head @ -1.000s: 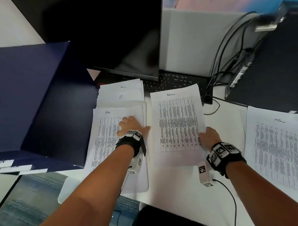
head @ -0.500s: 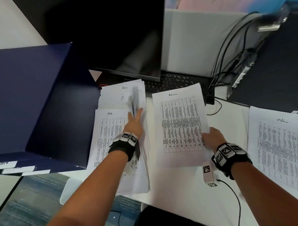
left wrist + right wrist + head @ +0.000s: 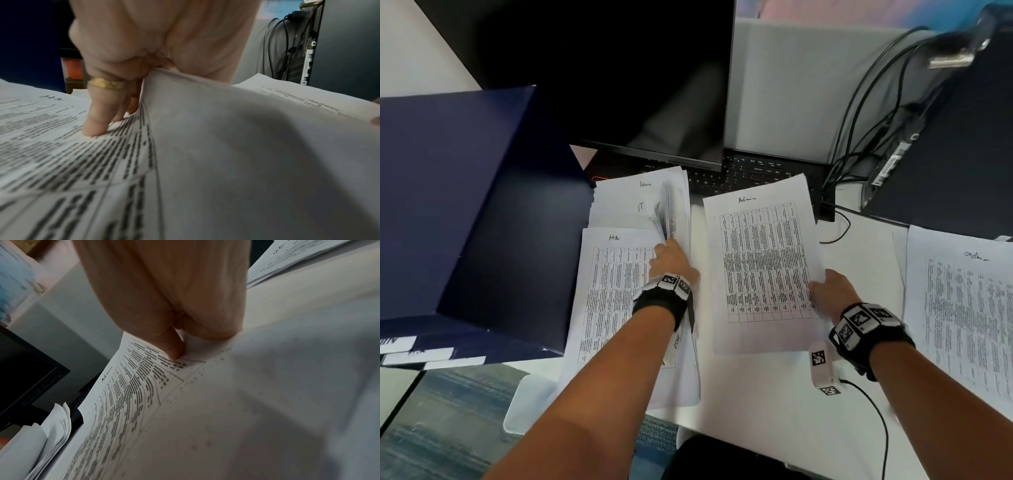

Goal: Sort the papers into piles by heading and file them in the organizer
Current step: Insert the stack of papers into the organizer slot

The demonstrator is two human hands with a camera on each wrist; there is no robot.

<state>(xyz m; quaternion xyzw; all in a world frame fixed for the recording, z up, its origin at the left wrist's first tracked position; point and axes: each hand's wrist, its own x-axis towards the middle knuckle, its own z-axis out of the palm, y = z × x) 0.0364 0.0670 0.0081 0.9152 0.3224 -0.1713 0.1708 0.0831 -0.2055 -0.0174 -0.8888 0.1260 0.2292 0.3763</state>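
Note:
A stack of printed sheets lies left of centre, topped by one headed HR [image 3: 616, 274], with IT and Admin sheets [image 3: 633, 195] showing behind it. My left hand [image 3: 671, 260] pinches several sheets [image 3: 667, 212] at the stack's right side and holds their edge raised; its fingers [image 3: 96, 116] touch the HR sheet [image 3: 51, 138] beside the lifted sheets [image 3: 236, 146]. My right hand [image 3: 828, 291] grips the right edge of a single Admin sheet [image 3: 763, 267], thumb [image 3: 174, 347] on top of that Admin sheet [image 3: 133, 386]. A dark blue organizer [image 3: 465, 205] stands open at the left.
Another Admin pile [image 3: 962, 308] lies at the right. A laptop keyboard [image 3: 756, 171] and dark screen [image 3: 619, 85] sit behind the papers. Cables [image 3: 859, 137] hang at the back right, next to a dark computer case [image 3: 955, 154]. The white desk's front edge [image 3: 722, 428] is near me.
My left hand lay flat on the HR stack; it has since pinched several sheets at the right side and raised their edge. The right hand keeps the Admin sheet almost still.

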